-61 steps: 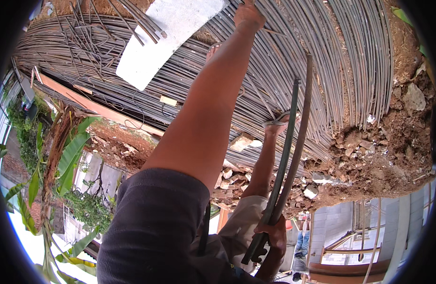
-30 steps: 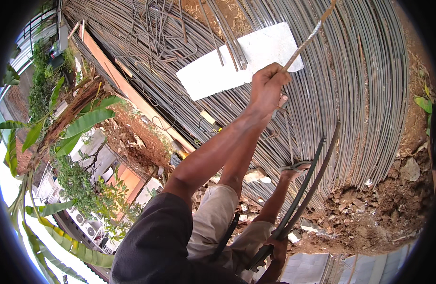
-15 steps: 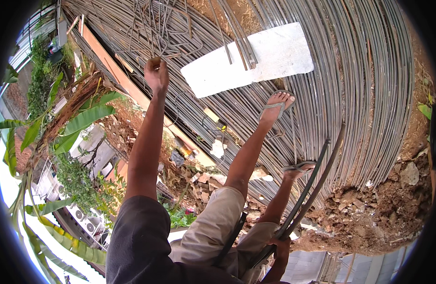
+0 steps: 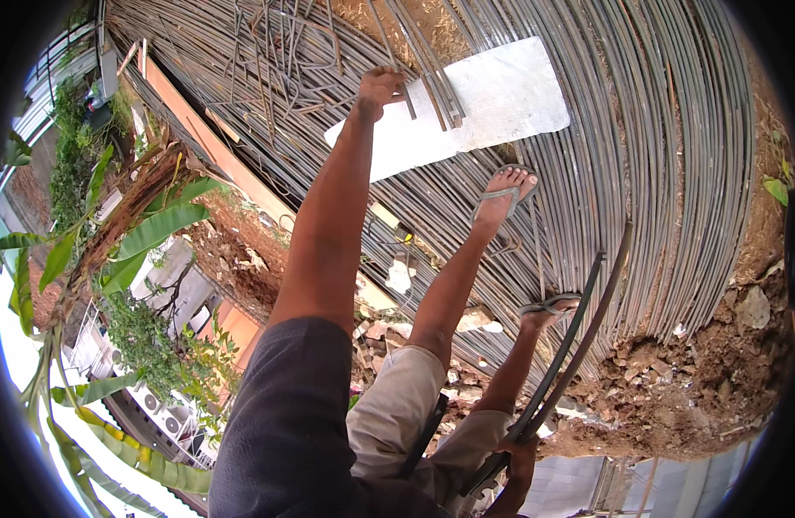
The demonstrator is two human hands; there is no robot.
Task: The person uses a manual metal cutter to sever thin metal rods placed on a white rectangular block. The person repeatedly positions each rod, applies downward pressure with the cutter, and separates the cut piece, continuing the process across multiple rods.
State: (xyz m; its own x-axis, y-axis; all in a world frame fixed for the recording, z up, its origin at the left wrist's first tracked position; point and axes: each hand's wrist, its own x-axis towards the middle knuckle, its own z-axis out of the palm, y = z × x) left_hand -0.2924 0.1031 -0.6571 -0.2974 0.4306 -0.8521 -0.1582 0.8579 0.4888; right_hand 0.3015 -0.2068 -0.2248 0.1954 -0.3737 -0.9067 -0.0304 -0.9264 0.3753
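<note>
My left hand (image 4: 380, 91) reaches to the far part of the rod bed, its fingers curled at a short steel rod (image 4: 410, 105) whose end lies over a white board (image 4: 501, 95). The fingertips appear to pinch the rod, though they are partly hidden. Beside it, more steel rods (image 4: 441, 95) rest with their ends on the board. Low in the picture, my right hand (image 4: 520, 456) is wrapped round a bolt cutter (image 4: 563, 354). Its two long dark handles point away over the rods, slightly apart, and its head is partly hidden near my shorts.
Long steel rods (image 4: 674, 173) cover the ground beneath my sandalled feet (image 4: 505, 194). Bent rods (image 4: 302, 52) lie tangled at the far left. A wooden plank (image 4: 199, 138) edges the bed. Rubble and soil (image 4: 674, 388) lie at right, banana leaves (image 4: 156, 224) at left.
My left hand has moved right, from beside the board to the short rod over it, and its fingers have come to the rod. My right hand and the bolt cutter have barely shifted.
</note>
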